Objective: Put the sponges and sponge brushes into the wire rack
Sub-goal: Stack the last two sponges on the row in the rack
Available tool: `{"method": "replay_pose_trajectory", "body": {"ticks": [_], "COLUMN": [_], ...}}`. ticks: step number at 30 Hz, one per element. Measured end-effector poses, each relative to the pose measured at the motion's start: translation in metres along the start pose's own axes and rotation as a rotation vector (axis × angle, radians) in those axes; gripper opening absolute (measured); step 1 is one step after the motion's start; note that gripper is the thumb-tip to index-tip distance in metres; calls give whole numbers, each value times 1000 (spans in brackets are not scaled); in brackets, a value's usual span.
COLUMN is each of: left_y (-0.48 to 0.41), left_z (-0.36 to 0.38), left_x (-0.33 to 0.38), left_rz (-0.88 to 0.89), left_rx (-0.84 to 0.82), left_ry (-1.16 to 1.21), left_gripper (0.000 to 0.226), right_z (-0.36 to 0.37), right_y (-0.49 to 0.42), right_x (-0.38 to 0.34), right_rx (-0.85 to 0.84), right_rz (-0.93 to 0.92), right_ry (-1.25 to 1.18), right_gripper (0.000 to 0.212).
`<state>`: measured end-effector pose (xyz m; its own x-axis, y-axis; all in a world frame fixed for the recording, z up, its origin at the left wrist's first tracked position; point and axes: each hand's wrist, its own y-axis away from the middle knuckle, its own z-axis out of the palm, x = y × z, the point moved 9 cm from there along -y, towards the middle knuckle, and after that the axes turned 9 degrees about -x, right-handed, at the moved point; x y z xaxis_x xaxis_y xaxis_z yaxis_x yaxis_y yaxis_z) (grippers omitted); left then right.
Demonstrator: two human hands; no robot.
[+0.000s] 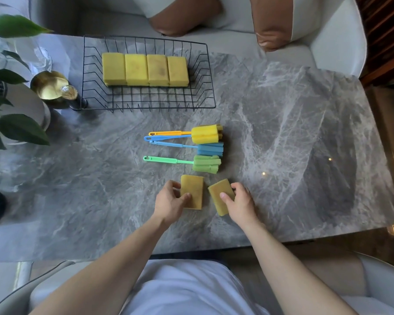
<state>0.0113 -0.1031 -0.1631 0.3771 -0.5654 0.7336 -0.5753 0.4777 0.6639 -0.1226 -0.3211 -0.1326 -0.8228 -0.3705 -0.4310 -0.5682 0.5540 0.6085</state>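
A black wire rack (205, 76) stands at the back left of the grey marble table and holds several yellow sponges (145, 69) side by side. In the middle of the table lie a yellow sponge brush (205, 133), a blue sponge brush (210, 149) and a green sponge brush (206, 163), handles pointing left. A second blue handle (166, 138) runs under the yellow head. Nearer me, my left hand (171, 201) grips a yellow sponge (194, 189) lying on the table. My right hand (239, 201) grips another yellow sponge (218, 192), tilted beside it.
A potted plant (14, 123), a brass cup (49, 86) and a glass (40, 56) stand at the left edge next to the rack. Chairs with brown cushions (273, 21) are beyond the table's far side. Bare marble (305, 133) spreads to the right.
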Motion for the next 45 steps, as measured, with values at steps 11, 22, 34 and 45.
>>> {"method": "replay_pose_trajectory", "body": {"ticks": [11,22,34,45], "left_y": [32,2,-82,-175], "left_z": [-63,-141,-226,-322], "left_x": [18,101,190,212], "left_rz": [107,241,233,104], "left_rx": [133,271,388,456], "left_ry": [195,345,386,231], "left_gripper": [22,21,20,33], "right_z": [2,-59,-87,-51], "right_y": [24,-16,-126,-218], "right_x": [-38,-187,-308,-392], "right_rx": [-61,44,75,-1], "right_rz": [-76,-388,-410,-324], "right_ry": [-276,-483,-420,-381], "right_gripper": [20,19,24,31]}}
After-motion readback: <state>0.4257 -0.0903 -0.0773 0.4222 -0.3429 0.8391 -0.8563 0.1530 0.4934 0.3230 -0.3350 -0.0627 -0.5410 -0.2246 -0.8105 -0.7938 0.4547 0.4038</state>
